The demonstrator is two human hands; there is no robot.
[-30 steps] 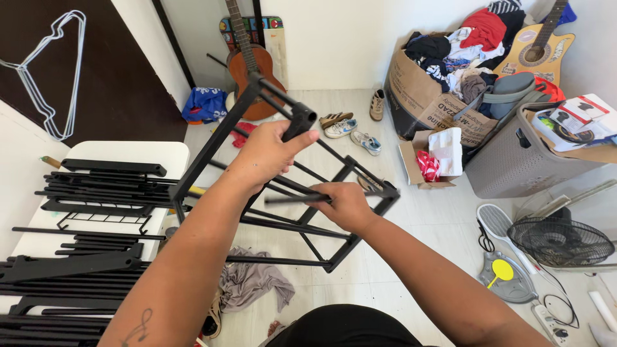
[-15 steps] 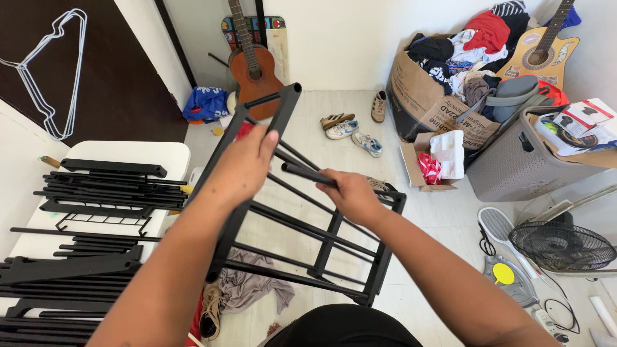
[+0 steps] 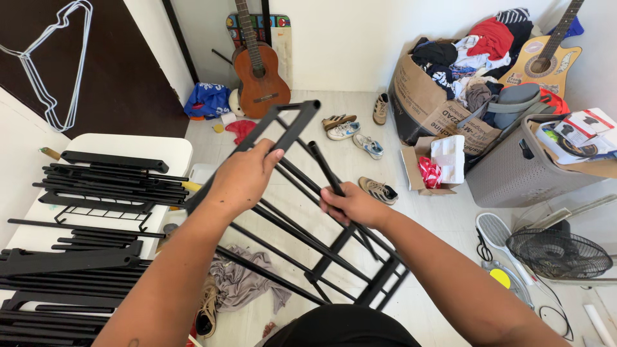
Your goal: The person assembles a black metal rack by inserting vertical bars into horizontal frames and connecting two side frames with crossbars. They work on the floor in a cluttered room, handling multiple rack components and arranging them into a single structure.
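Black rack frame (image 3: 302, 244) within left fingers (image 3: 267, 156)

Big brown cardboard box (image 3: 429, 109) at back right against the wall, dark print on its sides, heaped with clothes. In front of it on the floor, small open brown carton (image 3: 418, 168) with a white block and red-white item inside. On the grey hamper at right, flat white packages (image 3: 588, 125) with red and black print, stacked. Colourful printed board (image 3: 277, 38) leaning behind the brown guitar.
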